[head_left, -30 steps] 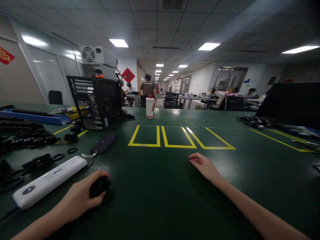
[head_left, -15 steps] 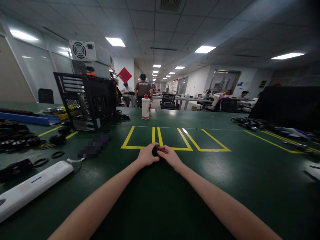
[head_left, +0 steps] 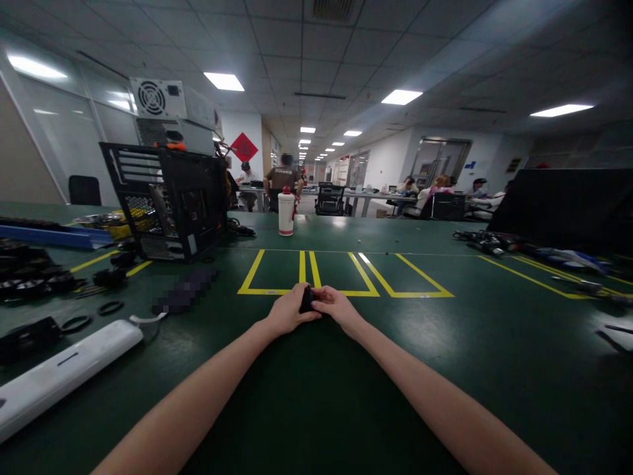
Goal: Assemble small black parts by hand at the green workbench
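Observation:
A small black part is held between my two hands, near the front line of the yellow tape outlines. My left hand is curled round its left side, thumb and fingers closed on it. From the right, the bent fingers of my right hand pinch its edge. Fingers cover much of the part, and its exact kind cannot be made out. Both forearms reach forward over the green tabletop.
A white power strip, black rings and piled black parts lie at left. Behind them stands an open computer case. A white bottle is at the back, and cables lie at right. People sit farther off.
The black part has turned a little between my fingers and shows a more angular side. The whole view has shifted slightly. Both hands keep their hold.

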### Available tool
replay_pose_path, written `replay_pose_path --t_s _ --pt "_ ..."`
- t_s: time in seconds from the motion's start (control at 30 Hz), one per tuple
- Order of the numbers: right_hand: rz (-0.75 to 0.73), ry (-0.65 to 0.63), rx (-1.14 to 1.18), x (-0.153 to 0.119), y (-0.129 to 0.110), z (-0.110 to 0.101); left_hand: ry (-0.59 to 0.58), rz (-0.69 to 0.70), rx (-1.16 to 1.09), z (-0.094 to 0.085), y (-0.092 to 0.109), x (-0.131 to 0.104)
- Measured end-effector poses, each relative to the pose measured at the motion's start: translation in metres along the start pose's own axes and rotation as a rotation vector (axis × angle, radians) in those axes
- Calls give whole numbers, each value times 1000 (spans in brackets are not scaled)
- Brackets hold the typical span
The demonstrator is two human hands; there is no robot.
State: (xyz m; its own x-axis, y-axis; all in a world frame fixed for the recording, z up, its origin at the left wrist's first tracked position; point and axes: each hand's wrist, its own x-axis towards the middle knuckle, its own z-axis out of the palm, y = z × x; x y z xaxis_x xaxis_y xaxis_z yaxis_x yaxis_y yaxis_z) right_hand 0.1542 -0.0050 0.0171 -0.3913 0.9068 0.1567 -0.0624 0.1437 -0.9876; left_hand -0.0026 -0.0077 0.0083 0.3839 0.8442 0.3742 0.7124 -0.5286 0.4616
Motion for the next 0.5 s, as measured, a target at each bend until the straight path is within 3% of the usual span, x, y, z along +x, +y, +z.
replay_pose_path --t_s 0.17,0.33,0.5 --pt "-45 -45 61 -7 -1 1 77 17 55 -1 5 -7" --pt "-82 14 15 -12 -1 4 12 108 -19 -6 10 -12" --pt "-50 -7 -50 -12 -4 5 9 123 -54 -5 8 -11"
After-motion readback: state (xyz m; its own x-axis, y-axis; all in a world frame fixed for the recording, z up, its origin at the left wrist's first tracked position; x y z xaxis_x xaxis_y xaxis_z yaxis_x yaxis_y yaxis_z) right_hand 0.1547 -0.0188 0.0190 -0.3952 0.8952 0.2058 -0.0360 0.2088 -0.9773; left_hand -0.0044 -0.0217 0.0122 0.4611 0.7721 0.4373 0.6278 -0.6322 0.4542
